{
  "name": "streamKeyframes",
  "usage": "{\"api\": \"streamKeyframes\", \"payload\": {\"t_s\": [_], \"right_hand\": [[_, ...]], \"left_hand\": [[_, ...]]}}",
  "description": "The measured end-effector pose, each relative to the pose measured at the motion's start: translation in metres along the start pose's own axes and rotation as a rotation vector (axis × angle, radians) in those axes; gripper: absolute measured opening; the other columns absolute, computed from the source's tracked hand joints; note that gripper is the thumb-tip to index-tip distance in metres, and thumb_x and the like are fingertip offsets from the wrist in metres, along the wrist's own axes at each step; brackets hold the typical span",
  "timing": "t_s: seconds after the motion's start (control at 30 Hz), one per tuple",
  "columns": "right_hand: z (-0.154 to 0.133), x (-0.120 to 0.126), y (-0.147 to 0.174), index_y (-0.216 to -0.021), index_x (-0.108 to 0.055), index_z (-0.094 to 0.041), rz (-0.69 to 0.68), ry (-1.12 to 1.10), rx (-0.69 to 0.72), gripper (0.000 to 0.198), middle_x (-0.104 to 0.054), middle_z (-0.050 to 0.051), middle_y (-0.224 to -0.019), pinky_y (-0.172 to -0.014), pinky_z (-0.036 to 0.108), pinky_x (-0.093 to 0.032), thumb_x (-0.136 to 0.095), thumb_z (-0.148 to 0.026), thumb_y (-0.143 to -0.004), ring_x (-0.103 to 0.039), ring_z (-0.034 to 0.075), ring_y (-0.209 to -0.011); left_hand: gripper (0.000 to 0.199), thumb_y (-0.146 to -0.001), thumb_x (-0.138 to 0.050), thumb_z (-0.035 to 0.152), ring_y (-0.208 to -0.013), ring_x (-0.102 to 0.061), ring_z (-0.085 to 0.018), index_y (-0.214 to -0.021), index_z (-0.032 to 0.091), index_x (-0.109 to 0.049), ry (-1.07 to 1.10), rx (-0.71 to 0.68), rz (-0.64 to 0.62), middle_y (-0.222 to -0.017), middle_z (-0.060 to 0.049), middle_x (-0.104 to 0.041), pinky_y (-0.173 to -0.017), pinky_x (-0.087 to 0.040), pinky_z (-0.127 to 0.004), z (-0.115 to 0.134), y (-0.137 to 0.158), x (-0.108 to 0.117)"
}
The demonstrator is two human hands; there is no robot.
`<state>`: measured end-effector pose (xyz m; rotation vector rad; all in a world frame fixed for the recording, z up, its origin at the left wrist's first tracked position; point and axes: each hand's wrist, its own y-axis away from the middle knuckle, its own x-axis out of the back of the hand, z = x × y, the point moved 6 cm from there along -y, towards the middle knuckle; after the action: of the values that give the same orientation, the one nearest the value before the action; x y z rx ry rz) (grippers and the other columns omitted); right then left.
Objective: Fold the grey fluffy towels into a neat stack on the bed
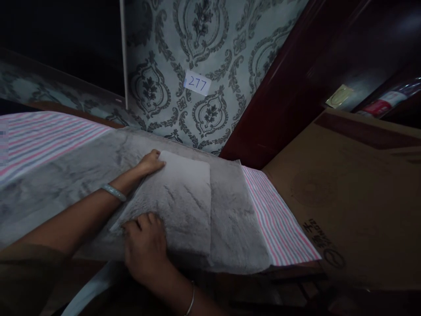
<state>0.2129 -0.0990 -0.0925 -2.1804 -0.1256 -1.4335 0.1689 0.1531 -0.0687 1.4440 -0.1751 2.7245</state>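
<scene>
A folded square of grey plush cloth (pixel 187 204) lies on a longer grey plush cover (pixel 233 215). My left hand (pixel 151 162), a pale bangle on its wrist, is closed at the square's far left corner, its thumb on the upper face. My right hand (pixel 146 248) is curled over the near left edge, fingers bent into the pile; a thin bangle circles that wrist. What lies beneath the fingers of both hands is partly hidden.
Under the plush cover a pink-and-grey striped cloth (pixel 276 215) shows at both ends. A large cardboard box (pixel 358 210) stands at the right, by a dark red panel (pixel 263 101) and a bottle (pixel 391 101). Behind are a dark screen (pixel 62 44) and patterned wallpaper with a "277" label (pixel 197 82).
</scene>
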Motion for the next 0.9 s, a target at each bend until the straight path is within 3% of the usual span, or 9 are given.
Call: {"api": "streamKeyframes", "payload": {"t_s": [0.2,0.4,0.53,0.63,0.73,0.8,0.9], "right_hand": [[-0.002,0.009,-0.009,-0.109,-0.066,-0.023,0.043,0.023,0.004,0.021,-0.063,0.004,-0.096,-0.074,0.033,-0.047,-0.052,-0.017,-0.095,-0.056,0.020,-0.088],[-0.010,0.000,-0.007,-0.099,-0.065,-0.017,-0.057,0.097,0.065,0.014,-0.063,0.008,-0.099,-0.078,0.036,-0.051,-0.063,-0.019,-0.086,-0.055,0.023,-0.091],[-0.007,0.024,0.001,-0.103,-0.065,-0.020,-0.082,-0.024,0.132,0.015,-0.067,0.006,-0.097,-0.081,0.034,-0.052,-0.060,-0.021,-0.090,-0.058,0.021,-0.091],[0.032,0.066,-0.002,-0.107,-0.068,-0.019,0.050,-0.092,0.000,0.023,-0.069,0.006,-0.100,-0.089,0.034,-0.052,-0.052,-0.014,-0.092,-0.061,0.020,-0.096],[0.096,0.095,-0.008,-0.116,-0.068,-0.015,0.183,-0.043,-0.259,0.035,-0.068,0.011,-0.114,-0.101,0.039,-0.048,-0.046,-0.007,-0.090,-0.059,0.022,-0.112],[0.133,0.094,-0.011,-0.129,-0.063,-0.009,0.172,0.021,-0.372,0.042,-0.062,0.017,-0.131,-0.110,0.042,-0.043,-0.045,-0.007,-0.090,-0.053,0.025,-0.127],[0.162,0.065,-0.012,-0.147,-0.046,-0.003,-0.002,0.101,-0.374,0.056,-0.041,0.022,-0.157,-0.120,0.047,-0.032,-0.046,-0.012,-0.092,-0.035,0.029,-0.147]], "left_hand": [[0.059,-0.081,-0.043,0.008,-0.120,-0.060,-0.022,-0.138,0.021,-0.052,-0.045,-0.114,0.028,-0.139,-0.011,-0.056,-0.103,-0.046,-0.031,0.021,-0.001,-0.006],[0.058,-0.082,-0.042,0.011,-0.117,-0.062,-0.026,-0.138,0.020,-0.054,-0.133,-0.117,-0.004,-0.134,-0.013,-0.057,-0.103,-0.048,-0.035,0.010,0.001,-0.012],[0.057,-0.082,-0.045,0.012,-0.119,-0.062,-0.030,-0.137,0.009,-0.056,-0.191,-0.116,-0.012,-0.136,-0.021,-0.055,-0.106,-0.047,-0.037,0.017,-0.002,-0.002],[0.060,-0.085,-0.050,0.020,-0.137,-0.048,-0.035,-0.143,0.006,-0.050,-0.229,-0.204,-0.004,-0.155,-0.023,-0.039,-0.115,-0.039,-0.042,0.043,0.012,0.005],[0.063,-0.091,-0.047,0.031,-0.151,-0.031,-0.028,-0.151,0.011,-0.042,-0.242,-0.413,-0.073,-0.164,-0.014,-0.031,-0.124,-0.026,-0.037,0.074,0.047,-0.011],[0.066,-0.095,-0.043,0.038,-0.153,-0.025,-0.028,-0.154,0.010,-0.038,-0.274,-0.570,-0.174,-0.165,-0.016,-0.028,-0.126,-0.021,-0.040,0.086,0.076,-0.035],[0.072,-0.096,-0.039,0.051,-0.155,-0.019,-0.032,-0.156,0.012,-0.036,-0.352,-0.653,-0.262,-0.165,-0.017,-0.026,-0.127,-0.013,-0.052,0.077,0.106,-0.068]]}}
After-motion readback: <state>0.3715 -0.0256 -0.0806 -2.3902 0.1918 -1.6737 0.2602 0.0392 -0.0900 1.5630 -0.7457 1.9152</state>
